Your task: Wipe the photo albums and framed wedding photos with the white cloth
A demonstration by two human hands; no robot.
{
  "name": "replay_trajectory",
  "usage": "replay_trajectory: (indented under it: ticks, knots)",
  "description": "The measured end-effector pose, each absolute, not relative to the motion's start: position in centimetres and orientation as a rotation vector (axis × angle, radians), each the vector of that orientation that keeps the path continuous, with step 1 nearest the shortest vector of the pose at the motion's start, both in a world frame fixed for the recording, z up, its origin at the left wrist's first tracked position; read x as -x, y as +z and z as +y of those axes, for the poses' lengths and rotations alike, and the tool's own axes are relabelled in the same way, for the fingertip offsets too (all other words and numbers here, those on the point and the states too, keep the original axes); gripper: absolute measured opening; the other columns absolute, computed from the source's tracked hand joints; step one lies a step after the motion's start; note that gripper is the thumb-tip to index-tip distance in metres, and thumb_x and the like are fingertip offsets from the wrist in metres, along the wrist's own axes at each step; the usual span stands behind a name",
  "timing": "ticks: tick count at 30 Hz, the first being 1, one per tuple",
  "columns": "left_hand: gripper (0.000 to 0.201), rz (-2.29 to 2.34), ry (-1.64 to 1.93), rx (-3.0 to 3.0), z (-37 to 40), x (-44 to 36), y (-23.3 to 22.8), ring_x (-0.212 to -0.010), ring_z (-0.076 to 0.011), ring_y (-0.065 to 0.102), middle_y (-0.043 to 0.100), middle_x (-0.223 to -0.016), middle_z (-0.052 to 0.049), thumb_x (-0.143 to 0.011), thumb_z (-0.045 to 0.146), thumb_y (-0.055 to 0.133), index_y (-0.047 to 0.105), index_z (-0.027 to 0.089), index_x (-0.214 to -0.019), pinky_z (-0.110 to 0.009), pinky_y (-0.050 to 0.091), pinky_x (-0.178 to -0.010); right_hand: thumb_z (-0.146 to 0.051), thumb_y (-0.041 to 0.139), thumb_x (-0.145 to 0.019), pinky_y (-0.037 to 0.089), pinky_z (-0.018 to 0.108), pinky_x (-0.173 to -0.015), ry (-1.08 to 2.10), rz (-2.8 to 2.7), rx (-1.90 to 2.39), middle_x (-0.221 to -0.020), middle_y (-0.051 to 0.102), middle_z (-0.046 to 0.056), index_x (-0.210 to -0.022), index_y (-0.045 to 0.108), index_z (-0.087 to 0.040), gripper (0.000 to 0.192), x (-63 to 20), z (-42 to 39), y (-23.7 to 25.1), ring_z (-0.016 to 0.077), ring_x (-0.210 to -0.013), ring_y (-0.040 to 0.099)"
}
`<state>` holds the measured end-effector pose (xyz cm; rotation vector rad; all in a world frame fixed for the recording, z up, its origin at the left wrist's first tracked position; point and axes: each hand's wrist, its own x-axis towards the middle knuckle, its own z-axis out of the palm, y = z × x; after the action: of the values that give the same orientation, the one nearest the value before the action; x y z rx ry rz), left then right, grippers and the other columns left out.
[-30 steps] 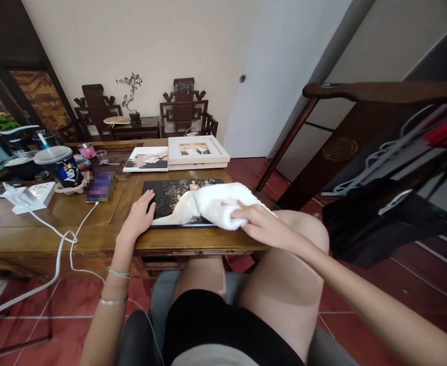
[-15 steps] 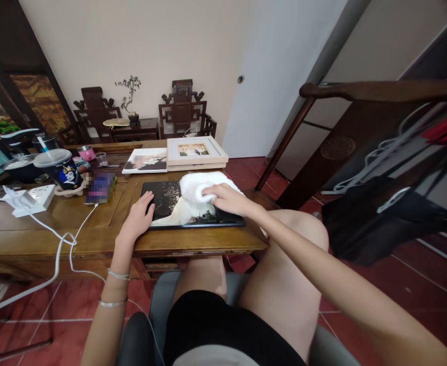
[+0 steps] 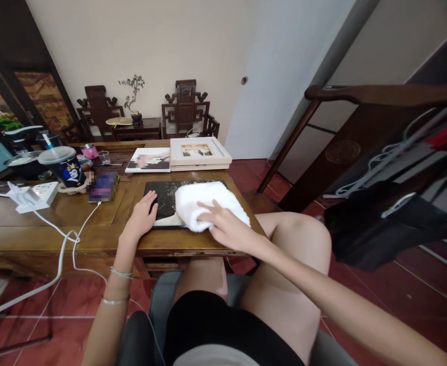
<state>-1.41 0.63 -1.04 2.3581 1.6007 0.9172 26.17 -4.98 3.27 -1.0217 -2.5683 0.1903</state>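
Observation:
A dark photo panel (image 3: 163, 195) lies flat near the front edge of a wooden table (image 3: 56, 223). My left hand (image 3: 142, 218) rests flat on the panel's left edge, fingers spread. My right hand (image 3: 227, 227) presses a white towel (image 3: 204, 201) down on the panel, which the towel covers over its middle and right part. The panel's picture is mostly hidden under the towel.
Behind the panel sit a white framed photo (image 3: 199, 151) and a flat print (image 3: 149, 159). To the left are a phone (image 3: 102, 186) on a white cable (image 3: 65, 239), a power strip (image 3: 33, 195) and a lidded cup (image 3: 64, 165). A dark wooden chair arm (image 3: 383, 93) stands at right.
My right hand has slid the towel from the panel's right side up to its far part, then back toward me over the middle. The left hand stayed in place.

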Motion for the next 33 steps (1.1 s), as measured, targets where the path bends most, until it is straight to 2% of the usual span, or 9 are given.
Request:
replay_trajectory:
  ticks: [4, 7, 12, 15, 18, 21, 25, 28, 33]
  knots:
    - [0.045, 1.600, 0.913, -2.361, 0.6, 1.4, -1.1, -0.140, -0.0247, 0.043, 0.053, -0.145, -0.014, -0.094, 0.028, 0.039, 0.058, 0.012, -0.131, -0.046, 0.031, -0.119, 0.001, 0.039, -0.062, 0.029, 0.058, -0.114, 0.315, -2.632, 0.933, -0.136, 0.061, 0.013, -0.101, 0.070, -0.019, 0.053, -27.3, -9.0, 4.2, 0.0288, -0.138, 0.045]
    - [0.046, 1.610, 0.906, -2.356, 0.5, 1.4, -1.0, -0.141, -0.0249, 0.042, 0.051, -0.146, -0.016, -0.094, 0.028, 0.039, 0.058, 0.010, -0.131, -0.045, 0.030, -0.119, 0.001, 0.039, -0.063, 0.032, 0.054, -0.113, 0.333, -2.644, 0.894, -0.127, 0.067, 0.011, -0.098, 0.071, -0.019, 0.052, -27.2, -7.9, 4.5, 0.0282, -0.134, 0.049]
    - [0.045, 1.600, 0.915, -2.360, 0.6, 1.5, -1.0, -0.140, -0.0260, 0.044, 0.051, -0.146, -0.017, -0.094, 0.029, 0.039, 0.058, 0.009, -0.131, -0.047, 0.032, -0.118, -0.002, 0.040, -0.069, 0.042, 0.046, -0.101, 0.280, -2.594, 0.997, -0.106, 0.075, 0.009, -0.107, 0.072, -0.016, 0.052, -25.5, -0.9, 4.0, 0.0281, -0.101, 0.067]
    - [0.045, 1.592, 0.926, -2.373, 0.7, 1.6, -1.1, -0.139, -0.0255, 0.045, 0.052, -0.145, -0.016, -0.094, 0.029, 0.040, 0.058, 0.011, -0.130, -0.046, 0.033, -0.118, -0.003, 0.042, -0.070, 0.044, 0.035, -0.095, 0.273, -2.552, 1.074, -0.111, 0.074, 0.010, -0.112, 0.072, -0.014, 0.053, -23.8, 3.9, 4.0, 0.0265, -0.103, 0.066]
    - [0.044, 1.586, 0.935, -2.373, 0.8, 1.6, -1.0, -0.139, -0.0253, 0.045, 0.053, -0.145, -0.014, -0.094, 0.030, 0.040, 0.059, 0.012, -0.130, -0.046, 0.033, -0.118, -0.002, 0.042, -0.073, 0.042, 0.030, -0.094, 0.234, -2.508, 1.156, -0.122, 0.071, 0.010, -0.119, 0.070, -0.013, 0.055, -22.3, 7.2, 4.2, 0.0259, -0.110, 0.064]
    - [0.044, 1.579, 0.934, -2.366, 0.8, 1.7, -1.0, -0.139, -0.0253, 0.045, 0.053, -0.145, -0.014, -0.095, 0.031, 0.039, 0.059, 0.013, -0.130, -0.047, 0.032, -0.119, -0.002, 0.042, -0.077, 0.040, 0.032, -0.098, 0.164, -2.491, 1.266, -0.124, 0.069, 0.012, -0.123, 0.068, -0.014, 0.054, -21.1, 7.8, 4.4, 0.0269, -0.112, 0.063]
    - [0.044, 1.571, 0.952, -2.353, 0.9, 1.6, -1.2, -0.138, -0.0242, 0.046, 0.054, -0.144, -0.014, -0.095, 0.029, 0.037, 0.059, 0.013, -0.129, -0.046, 0.032, -0.119, -0.003, 0.040, -0.079, 0.037, 0.043, -0.101, 0.097, -2.568, 1.284, -0.120, 0.067, 0.018, -0.125, 0.065, -0.013, 0.053, -20.7, 4.3, 4.1, 0.0299, -0.108, 0.063]
    - [0.045, 1.578, 0.959, -2.337, 0.8, 1.5, -1.2, -0.139, -0.0244, 0.045, 0.053, -0.144, -0.015, -0.095, 0.028, 0.036, 0.059, 0.011, -0.130, -0.045, 0.032, -0.119, -0.004, 0.039, -0.079, 0.033, 0.052, -0.105, 0.088, -2.623, 1.144, -0.122, 0.064, 0.021, -0.123, 0.064, -0.012, 0.051, -21.5, -0.4, 3.7, 0.0327, -0.118, 0.058]
    - [0.046, 1.594, 0.933, -2.313, 0.6, 1.3, -1.1, -0.140, -0.0238, 0.043, 0.052, -0.145, -0.016, -0.095, 0.027, 0.035, 0.058, 0.009, -0.131, -0.044, 0.030, -0.120, -0.002, 0.041, -0.072, 0.030, 0.058, -0.110, 0.159, -2.690, 0.936, -0.130, 0.061, 0.022, -0.110, 0.068, -0.014, 0.048, -23.7, -6.8, 3.8, 0.0312, -0.135, 0.047]
